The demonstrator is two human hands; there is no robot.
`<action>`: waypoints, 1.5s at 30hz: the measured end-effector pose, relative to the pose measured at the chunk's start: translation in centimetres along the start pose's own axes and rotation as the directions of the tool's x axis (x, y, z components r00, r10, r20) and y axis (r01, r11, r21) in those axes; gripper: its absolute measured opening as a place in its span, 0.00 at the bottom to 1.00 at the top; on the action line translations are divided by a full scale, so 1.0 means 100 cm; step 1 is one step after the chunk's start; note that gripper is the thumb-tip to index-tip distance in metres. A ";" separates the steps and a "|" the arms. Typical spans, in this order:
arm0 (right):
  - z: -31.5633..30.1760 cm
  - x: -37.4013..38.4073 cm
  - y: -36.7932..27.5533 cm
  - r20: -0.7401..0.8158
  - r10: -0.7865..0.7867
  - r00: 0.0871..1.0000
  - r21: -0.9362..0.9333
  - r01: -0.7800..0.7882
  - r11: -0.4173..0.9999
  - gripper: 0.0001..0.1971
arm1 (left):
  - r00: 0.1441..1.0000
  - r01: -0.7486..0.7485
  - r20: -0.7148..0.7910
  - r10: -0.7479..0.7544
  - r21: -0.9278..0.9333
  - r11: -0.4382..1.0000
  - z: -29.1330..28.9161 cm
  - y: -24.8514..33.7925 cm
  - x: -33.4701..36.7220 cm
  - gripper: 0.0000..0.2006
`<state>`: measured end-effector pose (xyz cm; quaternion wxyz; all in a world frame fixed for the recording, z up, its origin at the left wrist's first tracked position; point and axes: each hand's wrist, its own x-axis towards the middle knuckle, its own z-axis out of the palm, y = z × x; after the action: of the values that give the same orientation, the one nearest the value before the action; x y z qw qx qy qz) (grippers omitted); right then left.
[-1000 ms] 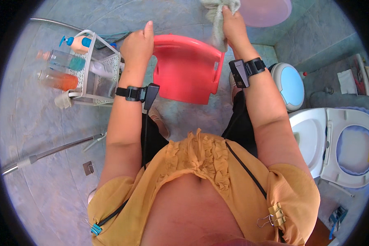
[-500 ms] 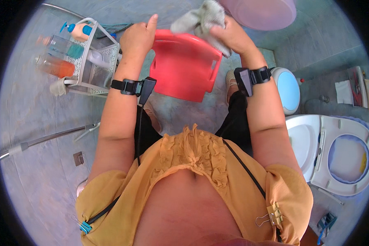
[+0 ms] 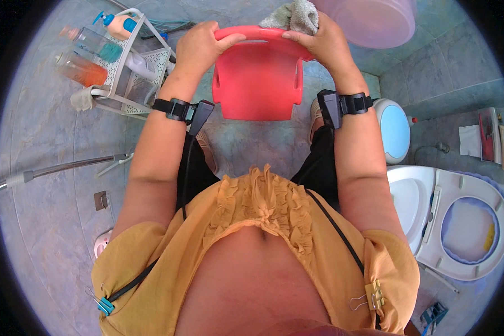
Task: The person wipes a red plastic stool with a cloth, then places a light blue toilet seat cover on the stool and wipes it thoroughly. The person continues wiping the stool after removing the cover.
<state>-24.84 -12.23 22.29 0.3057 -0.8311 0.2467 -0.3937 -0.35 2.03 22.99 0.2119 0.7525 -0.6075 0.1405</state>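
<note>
A red plastic stool (image 3: 257, 78), with notched sides and a slot near its upper edge, is held out in front of me. My left hand (image 3: 203, 47) grips its upper left corner, the thumb lying over the edge and the fingers mostly hidden. My right hand (image 3: 325, 42) is closed at the upper right corner, thumb on the red edge. A pale grey-green cloth (image 3: 293, 17) is bunched in that same hand, along the stool's far edge. How the right fingers hold the cloth is partly hidden.
At left stands a white shelf rack (image 3: 117, 78) with a pump bottle (image 3: 120, 26) and an orange-filled bottle (image 3: 81, 70). On the right are a pale pink basin (image 3: 369, 19), a blue-lidded bin (image 3: 395, 129) and a toilet (image 3: 411, 196) with its lid raised.
The stool has turned from slanted to nearly level and moved slightly up in view. My left thumb, raised before, now rests over its edge. The cloth has shifted to the far edge.
</note>
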 end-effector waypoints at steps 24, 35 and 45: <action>0.025 0.022 0.027 -0.196 -0.019 0.981 -0.019 0.015 1.000 0.27 | 0.907 0.226 0.167 -0.387 -0.968 0.111 0.091 -0.088 -0.013 0.19; 0.056 0.049 0.045 -0.163 -0.017 0.987 -0.077 0.005 0.997 0.26 | 0.853 0.345 0.310 -0.419 -0.939 0.007 0.102 -0.106 0.010 0.21; 0.072 0.068 0.071 -0.424 0.019 0.906 -0.069 -0.053 0.996 0.17 | 0.830 0.253 0.149 -0.538 -0.959 0.125 0.138 -0.108 0.047 0.22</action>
<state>-16.34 -19.29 17.07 0.2191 -0.7329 0.3377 -0.5485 10.55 -6.93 11.57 0.7212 0.5751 -0.3092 -0.2314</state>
